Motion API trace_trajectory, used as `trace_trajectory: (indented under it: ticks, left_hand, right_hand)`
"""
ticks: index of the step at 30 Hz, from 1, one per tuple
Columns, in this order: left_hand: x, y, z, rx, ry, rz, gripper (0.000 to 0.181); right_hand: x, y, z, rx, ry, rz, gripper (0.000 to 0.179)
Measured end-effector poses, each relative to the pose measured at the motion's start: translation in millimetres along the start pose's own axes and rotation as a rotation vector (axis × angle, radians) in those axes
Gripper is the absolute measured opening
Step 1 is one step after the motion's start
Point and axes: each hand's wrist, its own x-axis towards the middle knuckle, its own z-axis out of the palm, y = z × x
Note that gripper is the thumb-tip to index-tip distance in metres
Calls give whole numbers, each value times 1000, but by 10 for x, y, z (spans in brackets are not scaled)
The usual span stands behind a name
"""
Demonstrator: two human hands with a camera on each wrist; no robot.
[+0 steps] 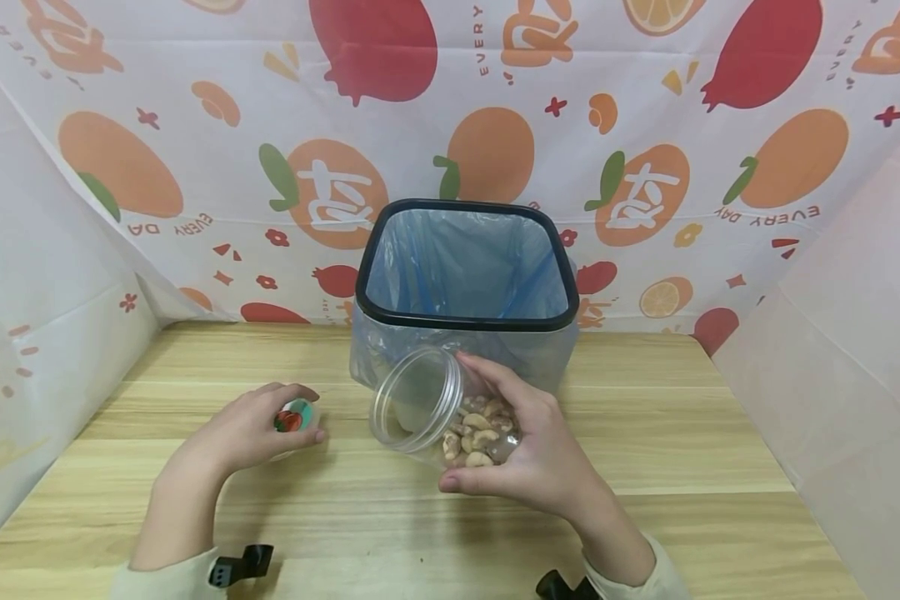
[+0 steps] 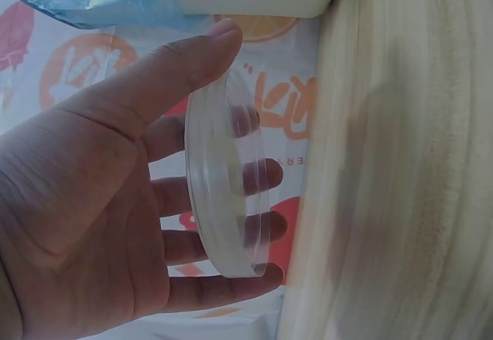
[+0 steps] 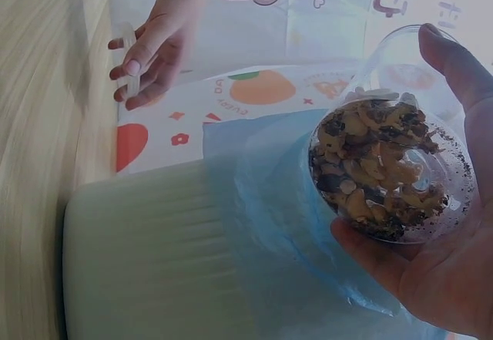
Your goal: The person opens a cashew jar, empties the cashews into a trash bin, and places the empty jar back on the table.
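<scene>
My right hand [image 1: 543, 454] grips a clear plastic jar [image 1: 417, 402] around its body. The jar is tilted on its side with its uncovered mouth toward the left, in front of the bin. Cashews and other nut pieces [image 1: 480, 433] lie in its lower end; the right wrist view shows them with dark bits [image 3: 377, 163] through the jar's base. My left hand [image 1: 251, 429] holds a clear round lid [image 2: 223, 193] by its edge, thumb on one side and fingers on the other. In the head view, coloured printing shows on the lid's top, partly hidden by the fingers.
A bin with a black rim [image 1: 468, 323] and a blue liner bag [image 1: 457, 258] stands at the back middle of the wooden table [image 1: 345, 533]. Behind it hangs a fruit-print cloth [image 1: 487, 158], and pale cloth walls [image 1: 855, 333] close in both sides.
</scene>
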Motion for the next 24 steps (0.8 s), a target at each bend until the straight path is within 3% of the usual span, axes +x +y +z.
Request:
trace_trajectory:
  ticks: [14, 24]
  left_hand:
    - [12, -54, 56, -27, -88, -55, 63]
    - [52, -103, 124, -37, -113, -56, 62]
  right_hand:
    - [-5, -1, -3, 6, 0, -12, 104]
    - [-5, -3, -9, 0, -2, -8, 104]
